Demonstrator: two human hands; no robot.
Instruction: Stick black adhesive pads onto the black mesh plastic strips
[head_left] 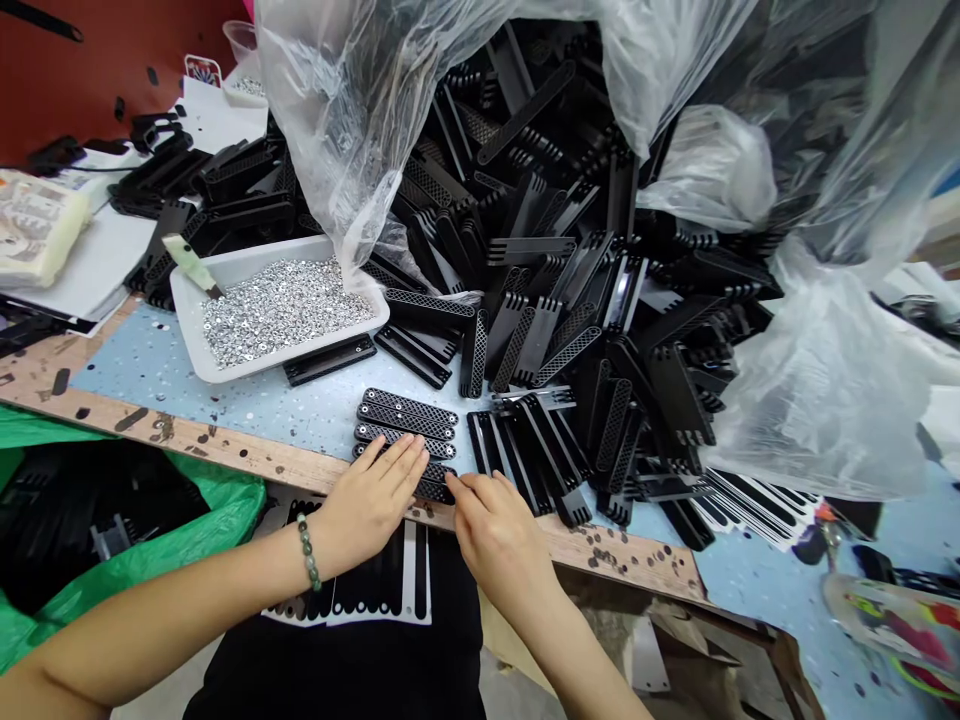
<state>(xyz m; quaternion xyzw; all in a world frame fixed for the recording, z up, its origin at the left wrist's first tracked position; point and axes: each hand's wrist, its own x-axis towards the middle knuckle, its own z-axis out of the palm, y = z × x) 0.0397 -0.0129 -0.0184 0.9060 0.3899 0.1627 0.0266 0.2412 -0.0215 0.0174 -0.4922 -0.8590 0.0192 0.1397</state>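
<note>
A short row of black diamond-textured strips [405, 425] lies side by side at the table's near edge. My left hand [371, 495] rests flat on them, covering their lower left part. My right hand [495, 530] comes in from the right, its fingertips pinched on the right end of the lowest strip [436, 490]. Beside that hand lies a loose group of black slotted bars [525, 450]. Behind them rises a large heap of similar black parts [540, 280].
A white tray [292, 352] of small silver washers stands to the left, with a pale green-handled tool [191, 265] at its corner. Clear plastic sheeting [825, 380] hangs at the right and back. A green bag [112, 520] holding black parts lies below the worn wooden table edge [225, 440].
</note>
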